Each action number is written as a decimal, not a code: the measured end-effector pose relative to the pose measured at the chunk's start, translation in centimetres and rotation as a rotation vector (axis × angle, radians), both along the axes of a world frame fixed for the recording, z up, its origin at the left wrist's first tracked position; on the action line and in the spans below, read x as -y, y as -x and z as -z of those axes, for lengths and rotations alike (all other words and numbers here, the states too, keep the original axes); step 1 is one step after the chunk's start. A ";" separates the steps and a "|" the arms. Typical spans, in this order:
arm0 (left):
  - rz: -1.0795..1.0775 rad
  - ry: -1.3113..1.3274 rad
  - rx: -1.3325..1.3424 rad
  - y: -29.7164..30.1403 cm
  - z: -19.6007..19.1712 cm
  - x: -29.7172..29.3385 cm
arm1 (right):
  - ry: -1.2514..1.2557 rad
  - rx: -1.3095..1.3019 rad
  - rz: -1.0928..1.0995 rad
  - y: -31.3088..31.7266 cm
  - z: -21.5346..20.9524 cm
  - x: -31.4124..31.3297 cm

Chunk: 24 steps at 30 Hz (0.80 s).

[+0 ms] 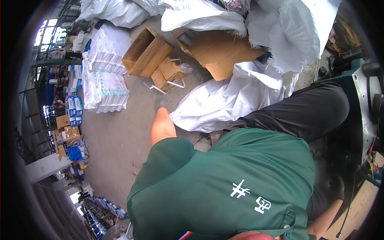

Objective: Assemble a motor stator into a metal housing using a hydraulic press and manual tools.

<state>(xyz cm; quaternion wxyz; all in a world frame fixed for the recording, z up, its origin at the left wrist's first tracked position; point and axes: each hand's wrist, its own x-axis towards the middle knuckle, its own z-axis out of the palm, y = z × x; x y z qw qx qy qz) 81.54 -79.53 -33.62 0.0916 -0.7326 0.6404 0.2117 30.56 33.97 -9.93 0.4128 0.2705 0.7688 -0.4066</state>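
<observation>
The person in the green shirt (224, 188) and black trousers (304, 112) is twisted round, the left arm (162, 127) stretching toward a big white woven sack (228, 100) that lies on the concrete floor (116, 140) just beside that arm. The left hand itself is out of sight behind the arm, so I cannot tell whether it is open or closed, and the right hand is not in view. Beyond the sack lie open cardboard boxes (148, 52), with stacked white bags (105, 76) off to the left.
</observation>
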 end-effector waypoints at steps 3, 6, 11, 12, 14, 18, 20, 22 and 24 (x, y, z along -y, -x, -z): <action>-0.314 -0.067 0.033 -8.6 6.7 -2.1 | 0.034 -0.112 -0.245 -1.7 2.6 -0.5; -0.133 -0.110 0.267 -6.4 12.3 -5.7 | -0.009 -0.101 0.020 -1.8 0.4 0.0; -0.263 -0.329 -0.227 -0.9 11.6 -9.5 | 0.025 -0.075 -0.006 0.3 1.5 0.1; -0.278 -0.370 -0.326 2.2 10.0 -9.8 | 0.025 -0.064 -0.016 0.5 1.7 -0.2; -0.312 -0.464 -0.507 8.4 6.1 -10.7 | 0.045 -0.039 0.006 1.2 2.2 -0.9; -0.390 -0.734 -0.915 23.1 -2.4 -16.5 | 0.118 -0.442 -0.063 2.1 5.4 -11.0; -0.380 -0.514 -1.115 28.1 -12.1 -17.8 | 0.201 -0.243 0.258 1.4 7.3 -6.9; -0.235 -0.484 -1.294 29.1 -15.4 -17.1 | 0.202 -0.240 0.207 1.4 7.3 -6.3; 0.390 -0.138 -0.915 27.6 -12.0 -15.1 | 0.249 -0.245 0.209 1.8 7.7 -6.0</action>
